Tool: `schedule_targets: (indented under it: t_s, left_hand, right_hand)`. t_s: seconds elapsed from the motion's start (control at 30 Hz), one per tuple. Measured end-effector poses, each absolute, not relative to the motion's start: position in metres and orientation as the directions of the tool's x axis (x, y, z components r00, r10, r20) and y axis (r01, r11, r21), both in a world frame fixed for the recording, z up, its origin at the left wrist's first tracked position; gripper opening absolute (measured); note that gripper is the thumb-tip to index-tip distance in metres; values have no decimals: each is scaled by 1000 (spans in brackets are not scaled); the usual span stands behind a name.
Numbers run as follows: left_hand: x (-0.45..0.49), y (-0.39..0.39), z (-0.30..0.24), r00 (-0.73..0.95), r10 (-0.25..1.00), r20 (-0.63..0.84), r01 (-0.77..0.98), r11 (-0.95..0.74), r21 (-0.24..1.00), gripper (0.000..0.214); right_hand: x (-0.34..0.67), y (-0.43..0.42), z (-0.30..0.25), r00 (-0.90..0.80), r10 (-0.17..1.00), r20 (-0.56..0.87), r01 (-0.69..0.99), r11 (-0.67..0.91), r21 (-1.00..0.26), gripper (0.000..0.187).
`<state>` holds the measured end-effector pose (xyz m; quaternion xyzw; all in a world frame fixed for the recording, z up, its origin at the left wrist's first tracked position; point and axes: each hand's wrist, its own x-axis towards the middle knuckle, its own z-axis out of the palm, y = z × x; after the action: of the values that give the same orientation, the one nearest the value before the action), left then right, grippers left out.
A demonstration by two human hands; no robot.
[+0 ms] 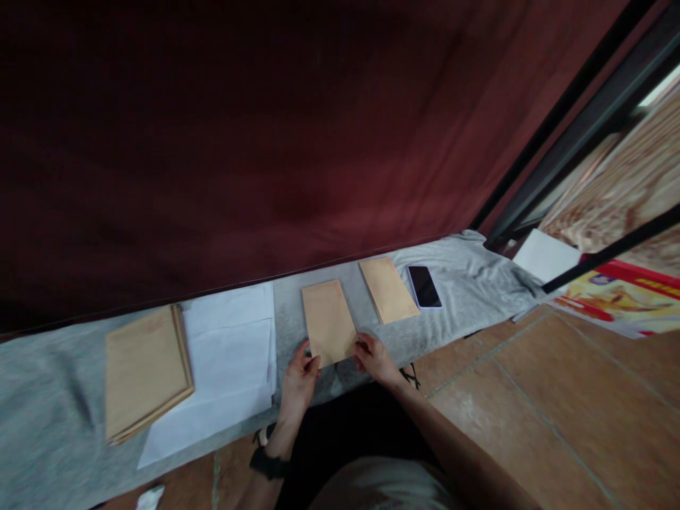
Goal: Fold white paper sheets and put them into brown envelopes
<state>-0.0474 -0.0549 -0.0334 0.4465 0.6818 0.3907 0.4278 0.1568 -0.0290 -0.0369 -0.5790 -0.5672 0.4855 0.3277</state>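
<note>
A brown paper envelope [328,319] lies in front of me on the grey cloth, its near end between my two hands. My left hand [300,375] pinches its lower left corner between thumb and fingers. At the lower right edge, my right hand [373,356] grips it with curled fingers. Just to the right is a second brown envelope [389,290], flat and untouched. Further left, white paper sheets [228,354] are spread out, partly under a stack of larger brown envelopes [146,368].
A phone [424,287] with a dark screen lies right of the envelopes. The grey cloth [467,273] covers a narrow bench against a dark red wall [265,142]. Black metal bars [563,134] stand at the right, with a colourful printed box [627,294] on the tiled floor [510,411].
</note>
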Motion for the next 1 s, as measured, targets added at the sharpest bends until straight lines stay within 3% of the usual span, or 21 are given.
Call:
schedule_targets:
  t_s: [0.17,0.27,0.4,0.57,0.63,0.73,0.83,1.0]
  left_hand:
    - [-47,-52,-27,-214,944,-250,379,316,870,56]
    - [-46,-53,-22,-217,953,-212,454,291,842,53]
    - [-45,-53,-20,-208,961,-181,500,263,825,51]
    - [-42,-54,-17,-200,969,-146,602,239,762,50]
    - [-37,-58,-14,-208,975,-73,721,203,662,49]
    - [-25,-68,-11,-176,984,41,898,143,417,46]
    - [-14,-77,-8,-93,991,97,975,71,211,45]
    - [-4,-81,-5,-58,991,118,992,44,115,50]
  right_hand:
    - [162,-31,-28,-108,990,94,746,143,-651,37]
    - [155,-36,-23,-259,937,235,787,346,-511,37]
    - [144,-44,-26,-463,831,309,700,557,-447,44]
    - [143,-47,-36,-445,852,278,755,523,-396,49]
    - [146,-44,-38,-420,866,272,776,498,-387,48]
    - [148,-42,-40,-409,871,271,788,487,-377,48]
    - [148,-42,-40,-403,874,273,793,482,-371,48]
    - [146,-44,-39,-386,885,263,805,462,-373,48]
